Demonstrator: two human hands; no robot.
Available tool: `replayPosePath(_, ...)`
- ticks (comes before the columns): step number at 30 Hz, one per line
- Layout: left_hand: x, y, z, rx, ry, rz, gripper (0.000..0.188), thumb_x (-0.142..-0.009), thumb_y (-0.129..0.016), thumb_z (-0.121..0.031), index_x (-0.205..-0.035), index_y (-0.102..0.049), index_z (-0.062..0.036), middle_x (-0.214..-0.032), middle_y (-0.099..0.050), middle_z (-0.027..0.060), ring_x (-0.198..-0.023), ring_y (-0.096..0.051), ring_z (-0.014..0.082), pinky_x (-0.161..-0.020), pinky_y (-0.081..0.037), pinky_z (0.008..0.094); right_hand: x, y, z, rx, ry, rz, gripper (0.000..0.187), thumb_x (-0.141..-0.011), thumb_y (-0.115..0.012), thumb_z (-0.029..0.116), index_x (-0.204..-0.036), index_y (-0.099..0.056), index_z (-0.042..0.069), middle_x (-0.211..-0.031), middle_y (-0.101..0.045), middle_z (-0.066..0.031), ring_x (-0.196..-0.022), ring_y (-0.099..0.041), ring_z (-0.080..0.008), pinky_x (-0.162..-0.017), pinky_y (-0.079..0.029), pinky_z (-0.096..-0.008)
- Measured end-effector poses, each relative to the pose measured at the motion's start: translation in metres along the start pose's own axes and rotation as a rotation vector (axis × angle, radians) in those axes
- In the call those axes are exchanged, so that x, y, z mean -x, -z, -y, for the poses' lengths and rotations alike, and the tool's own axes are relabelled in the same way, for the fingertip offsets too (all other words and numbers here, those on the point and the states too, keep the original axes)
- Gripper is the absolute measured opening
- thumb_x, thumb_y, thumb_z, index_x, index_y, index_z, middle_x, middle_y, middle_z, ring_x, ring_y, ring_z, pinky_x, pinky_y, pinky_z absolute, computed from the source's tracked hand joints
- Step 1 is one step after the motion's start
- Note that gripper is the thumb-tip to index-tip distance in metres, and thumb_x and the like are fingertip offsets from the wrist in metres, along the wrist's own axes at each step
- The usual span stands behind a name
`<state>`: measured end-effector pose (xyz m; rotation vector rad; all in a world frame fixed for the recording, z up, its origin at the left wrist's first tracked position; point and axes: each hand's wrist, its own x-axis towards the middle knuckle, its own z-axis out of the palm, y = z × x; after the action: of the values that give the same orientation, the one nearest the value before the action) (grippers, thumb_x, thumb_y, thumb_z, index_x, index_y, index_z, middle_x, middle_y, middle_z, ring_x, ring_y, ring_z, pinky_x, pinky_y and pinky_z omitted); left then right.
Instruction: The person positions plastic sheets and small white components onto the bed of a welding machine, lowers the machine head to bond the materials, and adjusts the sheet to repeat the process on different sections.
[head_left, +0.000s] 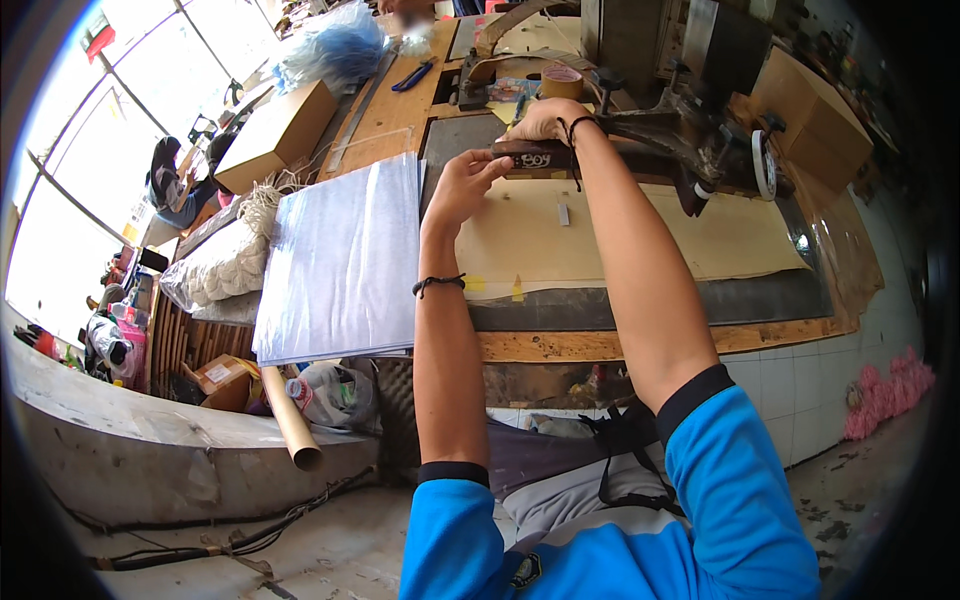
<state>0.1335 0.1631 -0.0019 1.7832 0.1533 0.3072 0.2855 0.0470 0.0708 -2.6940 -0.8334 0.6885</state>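
My left hand [466, 188] is closed round the near-left end of a dark brown bar [550, 160] with pale lettering, its thumb on the front face. My right hand [545, 119] is bent over the far side of the same bar, fingers curled down; what its fingertips hold, if anything, is hidden. Below the bar lies a cream sheet [540, 240] on a dark work surface [560, 311], with a small pale metal strip [563, 215] on the sheet. A dark cord hangs from my right wrist.
A stack of bluish-white sheets [340, 260] lies left of my arm. A metal machine arm with a handwheel [764, 165] stands right. Beyond are a tape roll [562, 82], a blue-handled tool [412, 76] and a cardboard box [275, 135]. A cardboard tube [290, 420] leans below.
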Motion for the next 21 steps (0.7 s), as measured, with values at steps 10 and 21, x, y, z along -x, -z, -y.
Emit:
replayPosePath(10,-0.006,0.001,0.006,-0.053,0.056,0.003,0.039,-0.094,-0.069,-0.044,-0.082,-0.069,-0.0069,-0.071,-0.056,-0.0049,-0.060,-0.043,0.0047,-0.055,-0.033,0.0224,-0.007,0.001,-0.007,-0.015,-0.001,-0.035,0.081,-0.079,-0.069,0.067,-0.131,-0.064,0.006,-0.135,-0.062,-0.0161,-0.120,-0.061,-0.0311,-0.099,-0.049,-0.0426)
replayPosePath(21,-0.002,0.002,0.002,-0.047,0.043,0.006,0.038,-0.096,-0.067,-0.042,-0.077,-0.065,-0.0096,-0.067,-0.048,-0.0086,-0.060,-0.037,0.0028,-0.054,-0.029,0.0221,-0.005,-0.005,-0.002,0.035,-0.019,-0.114,0.085,-0.076,-0.070,0.072,-0.132,-0.064,0.008,-0.137,-0.061,-0.0142,-0.124,-0.059,-0.0301,-0.103,-0.047,-0.0429)
